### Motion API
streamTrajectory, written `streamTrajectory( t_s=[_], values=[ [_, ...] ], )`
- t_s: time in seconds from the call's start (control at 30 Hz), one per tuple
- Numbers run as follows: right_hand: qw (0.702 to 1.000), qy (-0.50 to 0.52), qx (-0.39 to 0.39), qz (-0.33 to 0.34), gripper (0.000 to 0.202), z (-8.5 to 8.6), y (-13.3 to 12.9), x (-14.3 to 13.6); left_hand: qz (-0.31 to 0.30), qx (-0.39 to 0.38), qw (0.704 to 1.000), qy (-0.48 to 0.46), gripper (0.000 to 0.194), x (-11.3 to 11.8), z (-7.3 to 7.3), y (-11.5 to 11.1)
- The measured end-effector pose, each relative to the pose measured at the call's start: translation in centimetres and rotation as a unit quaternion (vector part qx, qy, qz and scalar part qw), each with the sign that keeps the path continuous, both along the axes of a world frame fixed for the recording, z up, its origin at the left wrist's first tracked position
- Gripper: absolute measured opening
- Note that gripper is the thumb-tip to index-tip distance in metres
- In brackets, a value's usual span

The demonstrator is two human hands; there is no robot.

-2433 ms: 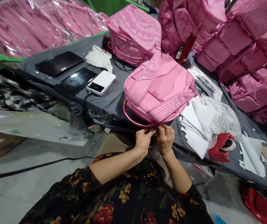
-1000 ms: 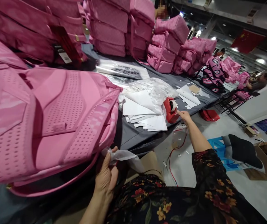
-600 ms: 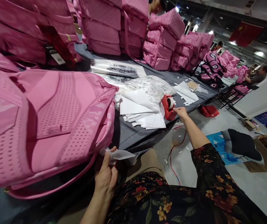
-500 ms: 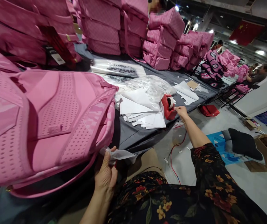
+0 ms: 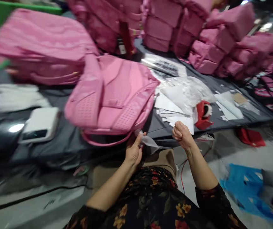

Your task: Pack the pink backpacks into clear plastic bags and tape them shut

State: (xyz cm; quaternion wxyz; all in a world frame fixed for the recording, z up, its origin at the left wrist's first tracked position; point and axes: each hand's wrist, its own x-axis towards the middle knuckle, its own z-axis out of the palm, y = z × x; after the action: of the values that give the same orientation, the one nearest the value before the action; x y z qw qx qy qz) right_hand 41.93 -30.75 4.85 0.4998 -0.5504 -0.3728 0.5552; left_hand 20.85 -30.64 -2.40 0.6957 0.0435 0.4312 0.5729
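A pink backpack (image 5: 117,92) lies on the dark-covered table (image 5: 160,128), its straps and padded back facing up. At its lower right edge my left hand (image 5: 134,151) pinches a translucent plastic wrapper (image 5: 150,143). My right hand (image 5: 182,133) is closed beside the white paper sheets (image 5: 169,106); whatever its fingers hold is too small to make out. Just right of it stands a red tape dispenser (image 5: 202,116) with a roll in it. Behind the sheets is a heap of clear plastic bags (image 5: 188,89).
Another pink bag (image 5: 48,47) lies at the left, near a white scale (image 5: 41,124) and white cloth-like material (image 5: 19,97). Stacked pink bags (image 5: 162,25) line the table's back. Blue plastic (image 5: 248,187) and a red item (image 5: 250,136) are on the floor.
The view has swung left. My right hand has moved left, away from the tape dispenser, and its fingers have closed up. My left hand still pinches the wrapper by the backpack.
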Motion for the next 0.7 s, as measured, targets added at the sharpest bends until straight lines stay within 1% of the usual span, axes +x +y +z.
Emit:
streamTrajectory(
  t_s=[0.03,0.07,0.1,0.13,0.17,0.23,0.3,0.33,0.43,0.5,0.57,0.63,0.7],
  values=[
    [0.995,-0.033,0.042,0.087,0.051,0.5,0.4,-2.1,0.002,0.012,1.0,-0.012,0.066,0.1,-0.1,0.1],
    [0.979,-0.088,0.082,0.163,0.05,1.0,0.9,-4.0,0.005,0.024,0.999,-0.023,0.064,0.2,-0.2,0.2],
    [0.956,-0.157,0.114,0.222,0.047,1.3,1.5,-5.6,0.008,0.036,0.999,-0.032,0.062,0.2,-0.4,0.3],
    [0.926,-0.229,0.142,0.264,0.043,1.5,2.1,-6.9,0.01,0.048,0.998,-0.038,0.06,0.2,-0.4,0.4],
    [0.896,-0.295,0.167,0.287,0.04,1.6,2.8,-7.9,0.014,0.06,0.997,-0.041,0.058,0.2,-0.5,0.5],
    [0.845,-0.406,0.196,0.289,0.032,1.1,4.2,-9.0,0.021,0.075,0.996,-0.047,0.057,0.2,-0.4,0.5],
    [0.812,-0.481,0.188,0.272,0.026,0.4,5.2,-9.3,0.023,0.08,0.995,-0.061,0.058,0.1,-0.2,0.4],
    [0.803,-0.502,0.175,0.269,0.023,0.0,5.5,-9.3,0.022,0.082,0.994,-0.069,0.059,0.1,0.0,0.3],
    [0.797,-0.517,0.142,0.279,0.019,-0.5,5.6,-9.2,0.007,0.087,0.993,-0.08,0.058,-0.2,0.4,0.2],
    [0.798,-0.517,0.129,0.281,0.019,-0.4,5.4,-9.2,-0.001,0.099,0.992,-0.081,0.058,-0.3,0.6,0.1],
    [0.803,-0.511,0.122,0.282,0.021,0.0,5.2,-9.2,0.004,0.107,0.991,-0.082,0.062,-0.3,0.6,0.1],
    [0.82,-0.471,0.128,0.299,0.021,0.2,5.1,-8.9,0.033,0.091,0.993,-0.072,0.065,-0.1,0.5,0.3],
    [0.844,-0.402,0.138,0.328,0.02,0.1,5.0,-8.4,0.053,0.059,0.995,-0.06,0.062,0.1,0.0,0.5]
  ],
)
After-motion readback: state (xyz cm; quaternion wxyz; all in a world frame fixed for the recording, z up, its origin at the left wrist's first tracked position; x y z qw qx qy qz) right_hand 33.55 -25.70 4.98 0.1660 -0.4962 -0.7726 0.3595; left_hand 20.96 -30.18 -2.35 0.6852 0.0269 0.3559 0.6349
